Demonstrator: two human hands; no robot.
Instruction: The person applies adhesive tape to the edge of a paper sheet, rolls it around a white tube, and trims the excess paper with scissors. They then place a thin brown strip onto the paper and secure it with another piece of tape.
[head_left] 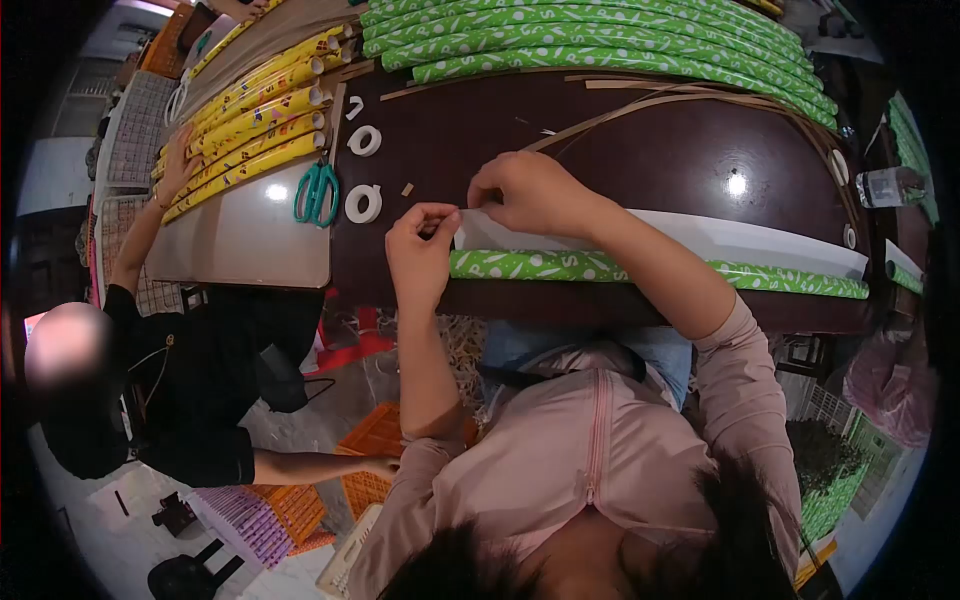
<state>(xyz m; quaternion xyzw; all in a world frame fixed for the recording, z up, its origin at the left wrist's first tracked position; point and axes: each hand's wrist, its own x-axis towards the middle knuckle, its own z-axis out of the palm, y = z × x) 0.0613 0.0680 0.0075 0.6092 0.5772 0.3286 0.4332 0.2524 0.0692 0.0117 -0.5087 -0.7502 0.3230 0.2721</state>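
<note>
A length of green wrapping paper (540,265) with white print lies along the table's front edge. Its lower part is rolled, and the white underside (690,225) shows behind the roll. My left hand (420,250) is at the left end of the paper, thumb and forefinger closed on its corner. My right hand (535,195) is just above the white side near that same end. Its fingers are curled together, and what they hold, if anything, is hidden. Two white tape rolls (364,141) and teal-handled scissors (316,194) lie to the left.
Finished green rolls (600,45) are stacked at the back of the dark table (430,110). Brown strips (670,95) curve along the right. On the left, a co-worker's hand (180,160) rests on yellow rolls (265,130). Orange crates (375,440) stand on the floor.
</note>
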